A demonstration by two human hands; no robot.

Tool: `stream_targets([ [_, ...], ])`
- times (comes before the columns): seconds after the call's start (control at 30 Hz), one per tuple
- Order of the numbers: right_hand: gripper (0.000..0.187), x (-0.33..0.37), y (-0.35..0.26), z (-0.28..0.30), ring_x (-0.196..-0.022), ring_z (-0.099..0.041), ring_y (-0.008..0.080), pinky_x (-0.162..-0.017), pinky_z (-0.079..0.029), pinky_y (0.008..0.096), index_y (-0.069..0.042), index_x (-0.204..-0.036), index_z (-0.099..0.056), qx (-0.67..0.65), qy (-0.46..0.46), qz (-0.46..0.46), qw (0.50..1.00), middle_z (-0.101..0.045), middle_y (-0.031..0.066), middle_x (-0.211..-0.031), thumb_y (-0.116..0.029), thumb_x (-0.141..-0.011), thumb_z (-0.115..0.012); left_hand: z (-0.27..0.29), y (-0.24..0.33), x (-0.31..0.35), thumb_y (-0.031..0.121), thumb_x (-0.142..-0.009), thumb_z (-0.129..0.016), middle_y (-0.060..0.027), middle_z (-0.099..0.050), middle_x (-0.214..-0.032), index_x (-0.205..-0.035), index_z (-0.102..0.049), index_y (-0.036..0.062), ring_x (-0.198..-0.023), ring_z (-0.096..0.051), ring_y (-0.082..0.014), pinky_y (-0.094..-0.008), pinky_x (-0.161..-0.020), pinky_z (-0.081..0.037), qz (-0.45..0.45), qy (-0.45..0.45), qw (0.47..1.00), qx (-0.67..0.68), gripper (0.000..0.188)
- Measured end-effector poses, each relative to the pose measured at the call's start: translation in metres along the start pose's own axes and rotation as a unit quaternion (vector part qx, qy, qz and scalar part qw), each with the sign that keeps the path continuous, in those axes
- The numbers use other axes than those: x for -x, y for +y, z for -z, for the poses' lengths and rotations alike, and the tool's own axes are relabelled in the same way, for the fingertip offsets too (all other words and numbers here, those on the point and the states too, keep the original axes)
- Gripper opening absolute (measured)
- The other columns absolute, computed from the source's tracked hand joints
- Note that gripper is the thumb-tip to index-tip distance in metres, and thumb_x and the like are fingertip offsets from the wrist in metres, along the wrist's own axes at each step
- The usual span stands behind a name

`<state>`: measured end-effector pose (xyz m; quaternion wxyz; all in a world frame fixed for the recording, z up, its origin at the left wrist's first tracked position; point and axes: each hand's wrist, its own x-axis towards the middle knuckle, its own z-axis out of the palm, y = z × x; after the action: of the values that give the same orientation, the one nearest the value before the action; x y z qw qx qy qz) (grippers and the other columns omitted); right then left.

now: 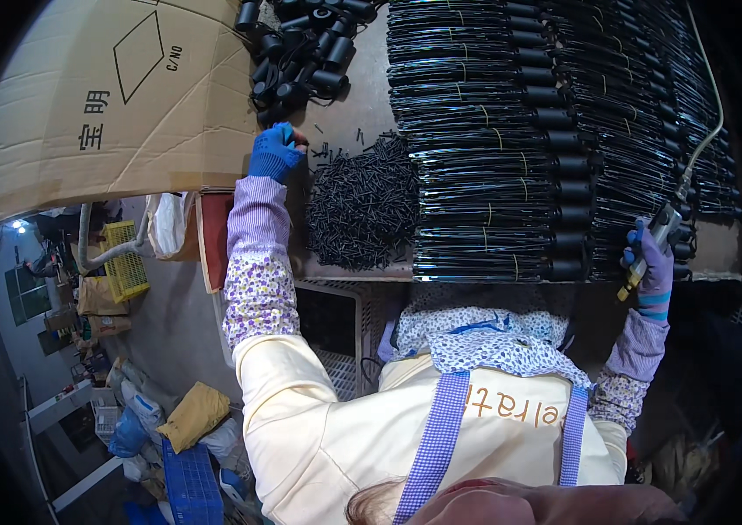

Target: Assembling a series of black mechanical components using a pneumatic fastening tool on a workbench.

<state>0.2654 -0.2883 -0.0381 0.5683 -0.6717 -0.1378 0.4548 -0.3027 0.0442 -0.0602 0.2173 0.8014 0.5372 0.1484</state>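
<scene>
**Metal tool [668,224] gripped on the right, black screws [362,208] heaped near the left hand [276,152]**

The tool, with a pale hose [721,105] attached, is held in the purple-gloved right hand [654,262], its fingers wrapped around the body near the tabletop's [369,92] front edge. On the left, the blue-gloved fingers are curled in at the heap's upper left; whether anything is pinched there cannot be told. The screws are piled on the tabletop, bordered on the right by rows of bundled black rods [485,166]. Black cylinders [314,61] are heaped farther back, beside a cardboard box [117,105].
</scene>
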Motion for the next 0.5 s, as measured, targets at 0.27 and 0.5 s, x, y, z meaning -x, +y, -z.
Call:
stream_targets([
  [0.27, 0.03, 0.002, -0.001, 0.0, -0.061, -0.054, 0.0094, -0.054, -0.048, 0.0218, -0.006, -0.114, -0.062, 0.0, -0.013, -0.005, 1.0, -0.062, 0.0032, -0.088, -0.021, -0.089, -0.066, 0.006, -0.001, -0.011, 0.001, -0.07, -0.07, -0.006, -0.066, -0.08, -0.088, -0.069, 0.0041, -0.069, -0.059, -0.0175, -0.0287, -0.07, -0.05, -0.025, -0.067, 0.997, 0.036, 0.019],
  [0.5, 0.031, 0.003, -0.001, 0.001, -0.061, -0.054, 0.0092, -0.054, -0.048, 0.0219, -0.006, -0.115, -0.061, -0.003, -0.017, -0.005, 1.0, -0.062, 0.0033, -0.089, -0.021, -0.089, -0.066, 0.002, 0.005, 0.002, 0.001, -0.07, -0.069, -0.0061, -0.067, -0.082, -0.09, -0.068, 0.0045, -0.069, -0.06, -0.0186, -0.0285, -0.069, -0.05, -0.034, -0.054, 0.996, 0.062, 0.02],
])
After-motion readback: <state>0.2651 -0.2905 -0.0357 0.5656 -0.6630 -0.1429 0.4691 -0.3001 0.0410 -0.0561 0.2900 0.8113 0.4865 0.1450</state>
